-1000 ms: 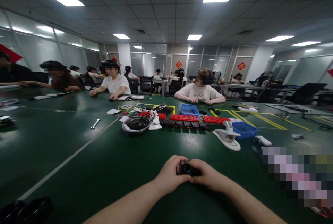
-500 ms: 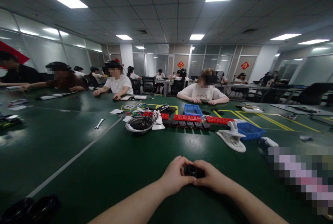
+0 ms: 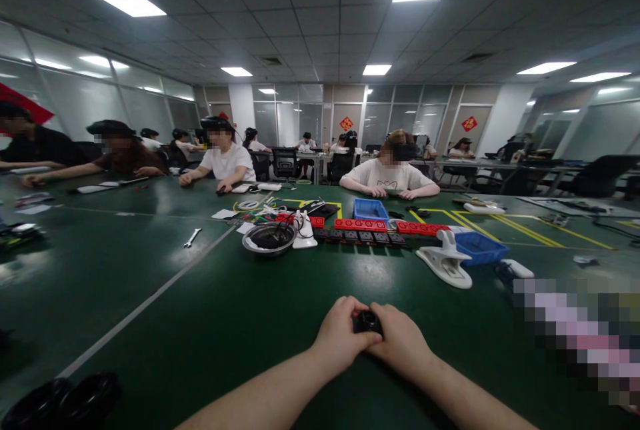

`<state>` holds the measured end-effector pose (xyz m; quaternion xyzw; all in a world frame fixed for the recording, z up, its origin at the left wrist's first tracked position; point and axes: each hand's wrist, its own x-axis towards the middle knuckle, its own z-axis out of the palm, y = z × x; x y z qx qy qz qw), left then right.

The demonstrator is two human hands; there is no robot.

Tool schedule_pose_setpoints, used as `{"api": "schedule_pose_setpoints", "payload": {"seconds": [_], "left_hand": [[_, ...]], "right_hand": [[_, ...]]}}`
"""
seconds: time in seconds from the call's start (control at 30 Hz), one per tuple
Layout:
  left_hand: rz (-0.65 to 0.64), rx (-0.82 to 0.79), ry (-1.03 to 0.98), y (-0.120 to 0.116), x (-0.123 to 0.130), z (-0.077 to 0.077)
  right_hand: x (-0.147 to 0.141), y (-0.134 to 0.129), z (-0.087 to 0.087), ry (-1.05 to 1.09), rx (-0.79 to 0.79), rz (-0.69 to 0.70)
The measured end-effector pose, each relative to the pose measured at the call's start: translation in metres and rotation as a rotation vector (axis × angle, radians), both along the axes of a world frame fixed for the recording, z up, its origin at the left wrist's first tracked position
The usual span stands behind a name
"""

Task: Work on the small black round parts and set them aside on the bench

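Note:
Both my hands are together over the green table (image 3: 280,310). Between them is a small black round part (image 3: 370,322) with a hollow, ring-like top; its exact kind I cannot make out. My left hand (image 3: 340,333) wraps around its left side, thumb across the near side. My right hand (image 3: 403,340) closes on its right side, and the fingers underneath are hidden. The two hands touch at the near side of the part. At the lower left edge, two larger black ring-shaped things (image 3: 90,398) lie side by side, blurred and partly cut off.
Ahead stand a metal bowl (image 3: 269,250), red-and-black socket strips (image 3: 363,225), a white clamp base (image 3: 445,263) and blue trays (image 3: 477,247). A wrench (image 3: 193,238) lies left. Across the table sits a co-worker (image 3: 390,173); others sit at the left. A blurred-out patch covers the right.
My right hand has shifted slightly left around the black round part, and my left thumb now lies across its near side. The view has moved slightly.

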<state>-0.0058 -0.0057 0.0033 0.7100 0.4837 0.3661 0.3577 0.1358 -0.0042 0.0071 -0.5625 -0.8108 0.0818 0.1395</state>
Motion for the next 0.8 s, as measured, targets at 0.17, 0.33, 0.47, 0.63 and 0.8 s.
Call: {"api": "schedule_pose_setpoints", "payload": {"seconds": [0.17, 0.33, 0.47, 0.63, 0.8], "left_hand": [[-0.059, -0.035, -0.004, 0.000, -0.003, 0.001], [-0.129, -0.037, -0.024, 0.002, -0.005, -0.002], [-0.136, -0.035, -0.019, 0.003, -0.005, -0.003], [-0.144, -0.040, -0.009, 0.001, -0.005, 0.000], [-0.155, -0.049, 0.002, 0.000, -0.006, 0.003]], "right_hand": [[0.011, 0.002, 0.008, 0.142, -0.097, 0.198], [0.026, 0.008, 0.018, 0.268, -0.284, 0.371], [0.030, 0.012, 0.022, 0.300, -0.343, 0.433], [0.030, 0.012, 0.024, 0.306, -0.359, 0.474], [0.031, 0.014, 0.025, 0.313, -0.362, 0.501]]}}
